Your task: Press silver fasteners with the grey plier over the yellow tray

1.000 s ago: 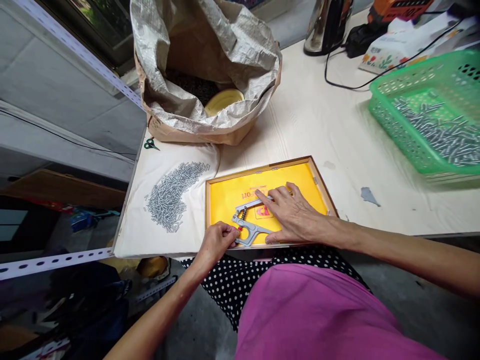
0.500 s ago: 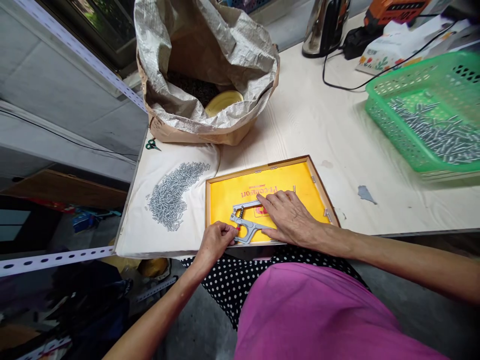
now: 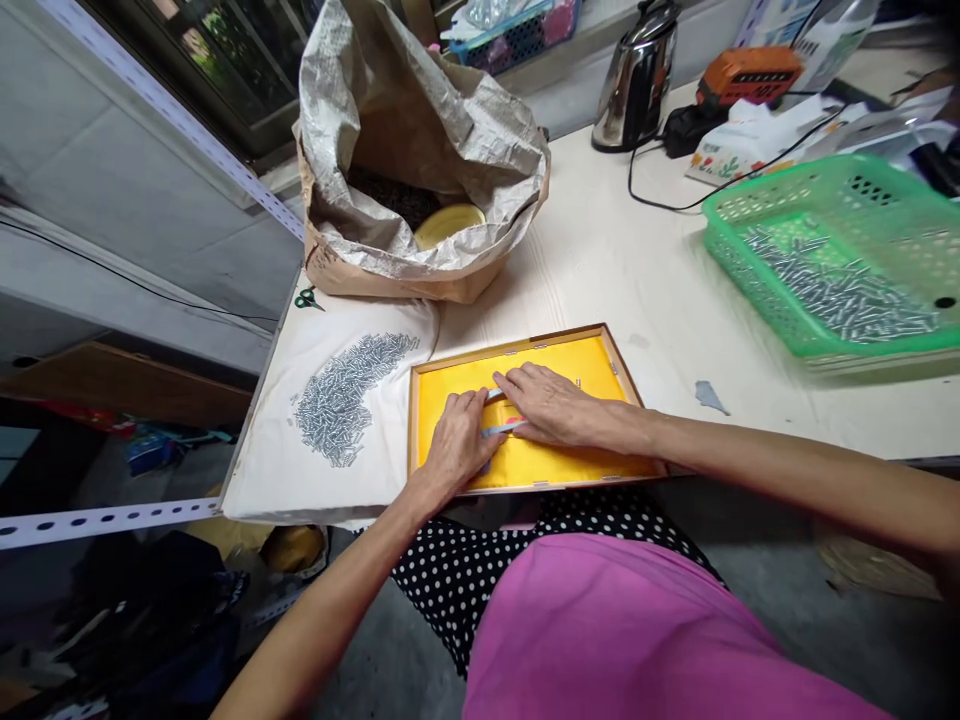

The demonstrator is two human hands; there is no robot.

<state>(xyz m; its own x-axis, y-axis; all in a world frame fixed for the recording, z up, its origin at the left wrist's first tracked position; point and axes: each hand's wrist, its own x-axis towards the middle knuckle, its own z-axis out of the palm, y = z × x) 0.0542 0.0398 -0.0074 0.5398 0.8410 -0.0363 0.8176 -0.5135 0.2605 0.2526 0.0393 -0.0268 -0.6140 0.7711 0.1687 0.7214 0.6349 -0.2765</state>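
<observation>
Hand pliers with two long grey handles lie over the yellow floor of a shallow wood-rimmed tray. My right hand is closed around the handle ends. Over the pliers' head curls my left hand, hiding the jaws and anything between them. Left of the tray, a heap of small silvery metal pieces rests on a white cloth. A few similar pieces sit along the tray's rim.
Behind the cloth stands a large open sack with a yellow dish inside. Green scissors lie by it. At right is a green basket of metal pieces; a kettle and a black cable are at the back.
My left hand has moved from the pliers' lower jaw up and right over their head. The pliers and my right hand have shifted slightly up and left. The view has tilted a little.
</observation>
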